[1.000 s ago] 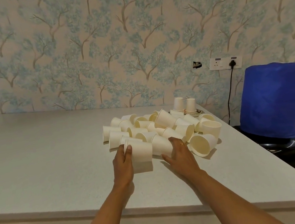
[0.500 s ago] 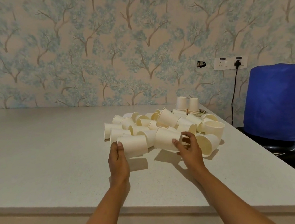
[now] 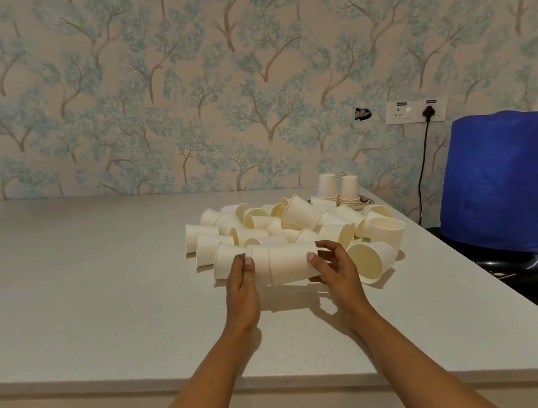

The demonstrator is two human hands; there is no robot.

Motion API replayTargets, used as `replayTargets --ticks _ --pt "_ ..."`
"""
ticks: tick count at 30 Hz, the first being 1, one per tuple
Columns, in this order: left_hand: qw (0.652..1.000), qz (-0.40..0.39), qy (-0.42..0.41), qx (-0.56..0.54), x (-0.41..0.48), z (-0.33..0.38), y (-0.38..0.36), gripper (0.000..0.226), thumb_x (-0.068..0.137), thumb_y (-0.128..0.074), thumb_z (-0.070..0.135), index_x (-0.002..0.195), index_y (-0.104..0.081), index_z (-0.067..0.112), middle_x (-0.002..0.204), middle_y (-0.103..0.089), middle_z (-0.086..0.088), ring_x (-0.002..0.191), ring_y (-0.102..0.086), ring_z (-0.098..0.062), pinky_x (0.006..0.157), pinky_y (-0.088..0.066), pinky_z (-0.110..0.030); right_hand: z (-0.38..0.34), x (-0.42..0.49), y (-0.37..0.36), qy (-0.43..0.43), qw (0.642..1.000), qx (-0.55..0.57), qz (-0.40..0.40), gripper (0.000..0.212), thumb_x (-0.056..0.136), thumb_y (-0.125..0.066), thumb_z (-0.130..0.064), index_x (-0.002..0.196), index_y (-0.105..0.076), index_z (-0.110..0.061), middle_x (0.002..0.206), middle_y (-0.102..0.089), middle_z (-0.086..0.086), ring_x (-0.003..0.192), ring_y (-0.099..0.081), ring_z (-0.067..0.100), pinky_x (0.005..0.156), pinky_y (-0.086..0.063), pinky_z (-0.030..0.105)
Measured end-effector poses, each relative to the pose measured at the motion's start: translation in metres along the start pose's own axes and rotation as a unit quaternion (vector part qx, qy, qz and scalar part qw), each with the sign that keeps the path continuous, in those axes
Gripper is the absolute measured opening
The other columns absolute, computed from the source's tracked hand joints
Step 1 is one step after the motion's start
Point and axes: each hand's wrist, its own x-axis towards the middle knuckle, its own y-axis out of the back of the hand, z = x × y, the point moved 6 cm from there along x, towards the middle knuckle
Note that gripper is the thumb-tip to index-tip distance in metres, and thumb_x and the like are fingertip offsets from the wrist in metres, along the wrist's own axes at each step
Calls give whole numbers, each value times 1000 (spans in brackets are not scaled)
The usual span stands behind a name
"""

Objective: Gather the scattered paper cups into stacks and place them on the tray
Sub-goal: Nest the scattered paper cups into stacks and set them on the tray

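A heap of cream paper cups (image 3: pixel 297 220) lies on its sides on the grey table (image 3: pixel 81 282). Just above the table's front half, two cups are pushed together into a short sideways stack (image 3: pixel 282 262). My left hand (image 3: pixel 241 284) holds the stack's left end with thumb and fingers round it. My right hand (image 3: pixel 335 268) grips the right end. Behind the heap, two upside-down stacks of cups (image 3: pixel 338 187) stand on a small tray (image 3: pixel 363 205) that is mostly hidden by cups.
The table's right edge runs close beside the heap. A black chair (image 3: pixel 526 274) with a blue cover (image 3: pixel 503 181) stands just past that edge. A wall socket with a plugged cable (image 3: pixel 427 111) is above it. Bare table stretches to the left.
Each hand lifted one cup from the heap's front. The hands then came together, and the right cup has slid onto the left one, forming a short stack.
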Motion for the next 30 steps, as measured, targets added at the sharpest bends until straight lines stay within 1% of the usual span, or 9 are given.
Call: replayTargets --ticks 2,6,11,16,20,23,25,27,30 --pt "1000 -12 -2 2 -3 -2 -14 27 95 -36 42 86 -51 63 105 -52 16 98 -52 -7 67 -46 -21 -2 -1 -1 5 1000 0 -1 22 86 -62 -17 104 -53 -27 111 -58 3 97 -60 15 66 -57 20" --pt "999 -27 3 -19 -3 -8 -35 19 93 -39 44 109 -44 53 117 -51 6 104 -53 -12 82 -52 -31 -4 -2 2 6 1000 8 17 23 85 -64 -21 98 -51 -35 105 -59 -10 94 -61 9 77 -56 27" --pt "999 -30 11 -32 4 -11 -41 19 93 -45 34 108 -47 47 118 -50 2 107 -53 -19 93 -50 -45 -16 -4 11 60 990 -118 51 27 86 -63 -22 110 -51 -20 104 -57 -11 93 -57 2 71 -49 8" --pt "998 1 33 -46 11 -20 -35 29 94 -45 32 122 -40 38 129 -43 -2 115 -46 -22 98 -44 -40 -54 -3 44 204 937 -256 126 23 87 -47 5 106 -60 0 105 -64 12 99 -57 23 87 -44 26" --pt "998 -1 46 -42 13 -25 -35 42 95 -43 32 136 -36 29 130 -42 -1 113 -45 -20 92 -41 -36 -50 14 76 160 887 -424 88 47 81 -41 15 121 -54 -6 127 -56 13 117 -50 27 94 -38 30" --pt "998 -7 43 -42 13 -23 -36 39 95 -42 32 134 -38 29 127 -43 0 110 -46 -19 87 -41 -34 -36 26 90 92 855 -510 19 53 83 -57 2 132 -45 -13 139 -45 10 126 -41 25 96 -38 36" --pt "998 -9 38 -44 12 -22 -36 28 95 -41 33 123 -43 36 122 -44 3 105 -47 -16 85 -40 -34 -29 31 92 67 840 -537 -45 67 76 -75 -23 134 -42 -15 141 -43 7 132 -35 25 101 -35 42" --pt "998 -9 38 -48 11 -21 -36 15 95 -40 35 106 -45 45 114 -46 7 98 -48 -9 83 -39 -33 -22 35 91 39 813 -571 -105 77 73 -74 -44 136 -38 -19 146 -38 2 141 -23 25 110 -26 50" --pt "998 -7 39 -45 12 -22 -35 14 95 -39 37 108 -43 43 108 -47 10 93 -47 -4 78 -38 -29 -16 38 89 20 785 -601 -147 76 77 -65 -53 139 -31 -25 152 -29 -3 146 -6 23 111 -9 61"
